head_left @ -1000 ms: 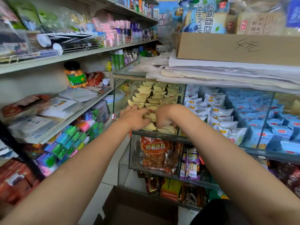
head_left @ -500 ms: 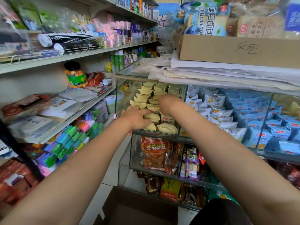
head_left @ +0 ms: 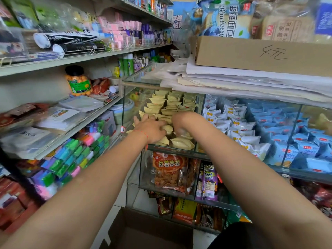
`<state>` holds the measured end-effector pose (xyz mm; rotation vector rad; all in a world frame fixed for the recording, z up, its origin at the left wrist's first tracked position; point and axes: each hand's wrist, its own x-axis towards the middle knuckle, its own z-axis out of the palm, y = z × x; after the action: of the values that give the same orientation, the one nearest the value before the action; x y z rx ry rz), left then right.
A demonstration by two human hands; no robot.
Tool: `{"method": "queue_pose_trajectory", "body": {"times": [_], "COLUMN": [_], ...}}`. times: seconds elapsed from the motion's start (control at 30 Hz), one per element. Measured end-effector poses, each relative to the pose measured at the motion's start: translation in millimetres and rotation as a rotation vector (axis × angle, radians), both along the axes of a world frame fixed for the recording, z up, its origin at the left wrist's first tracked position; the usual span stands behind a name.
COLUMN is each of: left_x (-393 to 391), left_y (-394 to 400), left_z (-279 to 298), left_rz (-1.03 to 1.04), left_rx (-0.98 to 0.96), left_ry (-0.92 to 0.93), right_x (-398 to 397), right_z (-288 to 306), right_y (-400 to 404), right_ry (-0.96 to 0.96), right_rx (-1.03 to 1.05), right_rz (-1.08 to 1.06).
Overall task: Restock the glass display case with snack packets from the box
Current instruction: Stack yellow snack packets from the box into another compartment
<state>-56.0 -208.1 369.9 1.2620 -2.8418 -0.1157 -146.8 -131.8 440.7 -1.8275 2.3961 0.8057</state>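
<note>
At the front edge of the case's [head_left: 124,105] top shelf, left hand [head_left: 151,128] rests flat-fingered on yellow packets [head_left: 181,141]; right hand [head_left: 179,125] curls among them, grip state indiscernible.

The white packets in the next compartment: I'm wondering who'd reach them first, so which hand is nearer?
Right. The right hand is among the yellow packets beside the white packets; the left hand lies farther left.

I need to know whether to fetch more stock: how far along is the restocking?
Done: cream packets fill the case's left compartment in rows. In hand: left hand and right hand are both among the front packets, arranging them. Left: unclear; the floor box interior looks dark.
</note>
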Motion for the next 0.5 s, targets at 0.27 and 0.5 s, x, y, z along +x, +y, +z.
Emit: {"method": "queue_pose_trajectory", "body": {"times": [0.27, 0.5], "left_x": [1, 11], "left_y": [-5, -19], "left_z": [5, 0], "left_rz": [-0.062, -0.069], "left_rx": [0.055, -0.129], "left_ry": [0.033, 0.244], "right_x": [-5, -8], "right_z": [10, -13], "right_y": [-1, -21], "right_ry": [-0.025, -0.217], "right_rx": [0.052, -0.435], "right_rz": [-0.031, -0.1]}}
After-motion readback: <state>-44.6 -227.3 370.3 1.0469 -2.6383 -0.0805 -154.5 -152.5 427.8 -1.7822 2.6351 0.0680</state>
